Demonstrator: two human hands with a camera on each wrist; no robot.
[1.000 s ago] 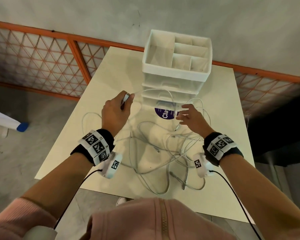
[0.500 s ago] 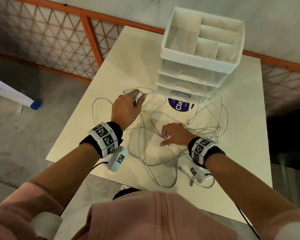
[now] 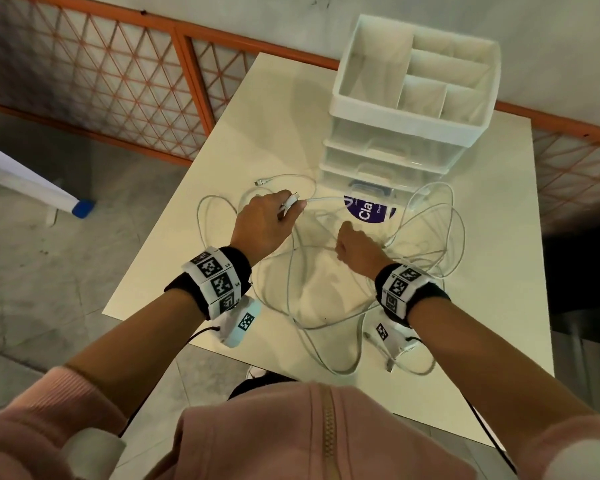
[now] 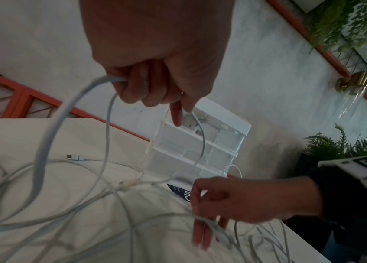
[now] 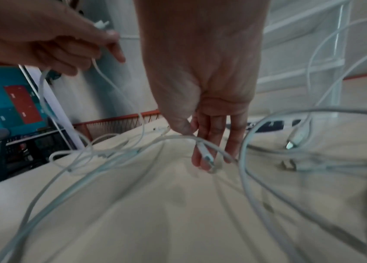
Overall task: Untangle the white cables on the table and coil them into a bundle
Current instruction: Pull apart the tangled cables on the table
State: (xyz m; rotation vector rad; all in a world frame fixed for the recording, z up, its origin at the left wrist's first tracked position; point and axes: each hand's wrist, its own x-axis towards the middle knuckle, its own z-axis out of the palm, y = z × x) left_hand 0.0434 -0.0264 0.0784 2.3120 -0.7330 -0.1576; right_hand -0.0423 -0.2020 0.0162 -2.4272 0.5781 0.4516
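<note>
Head view: white cables [image 3: 326, 271] sprawled in loose overlapping loops across the middle of the table [image 3: 257, 116], reaching toward its right edge and its near edge, just in front of the drawer organiser [image 3: 413, 109] at the far edge. Left hand [image 3: 262, 225] raised over the loops, fingers curled round a cable end, with the plug [image 3: 291, 201] poking out at the knuckles. Right hand [image 3: 359, 249] lowered onto the middle of the tangle, beside the purple-labelled item [image 3: 369, 211] at the foot of the organiser.

Left wrist view: fingers closed round one strand, a second strand trailing from the fingertips down toward the heap. Another loose plug [image 4: 74, 157] lying flat toward the far left corner.

Right wrist view: thumb and forefinger pinching a strand just behind a connector [image 5: 207, 156], remaining fingers straight and pointing down at the tabletop.

Step in hand, by all appearances: untangling, barely begun; one end secured, a second being picked out, no coil formed. Next move, probably: lifting the pinched end clear of the crossings and feeding it back through the loops, slowly enough not to tighten a knot or drag the heap off the near edge.
</note>
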